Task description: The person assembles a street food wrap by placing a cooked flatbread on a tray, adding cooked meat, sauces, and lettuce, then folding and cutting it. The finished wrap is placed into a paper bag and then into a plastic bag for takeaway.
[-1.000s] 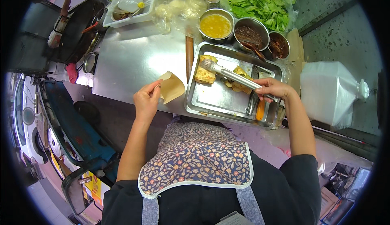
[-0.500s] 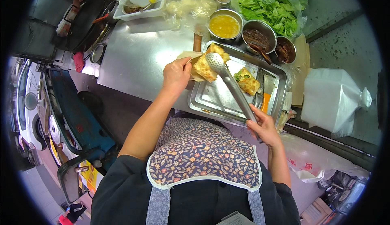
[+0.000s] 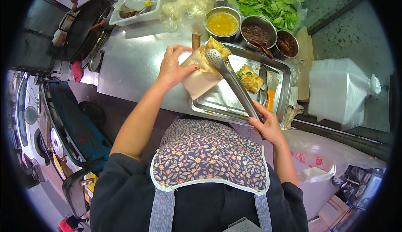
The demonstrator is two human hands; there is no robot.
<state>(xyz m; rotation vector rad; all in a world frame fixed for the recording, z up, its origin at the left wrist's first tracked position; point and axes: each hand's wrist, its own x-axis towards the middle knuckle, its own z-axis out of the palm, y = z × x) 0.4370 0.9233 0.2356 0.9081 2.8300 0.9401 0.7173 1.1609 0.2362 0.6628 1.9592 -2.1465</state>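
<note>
We hold a paper bag over the left edge of the steel tray, our left hand's thumb and fingers half curled, gripping it. A browned flatbread pokes from its mouth. Our right hand is wrapped round metal tongs against that flatbread (a second piece lies inside the tray).

Glossy metal is shown by the tongs and tray; a softer sheen is borne by the metal tabletop. The sleeve is made of matt paper, the apron of matt cloth, the white bag of shiny plastic.
</note>
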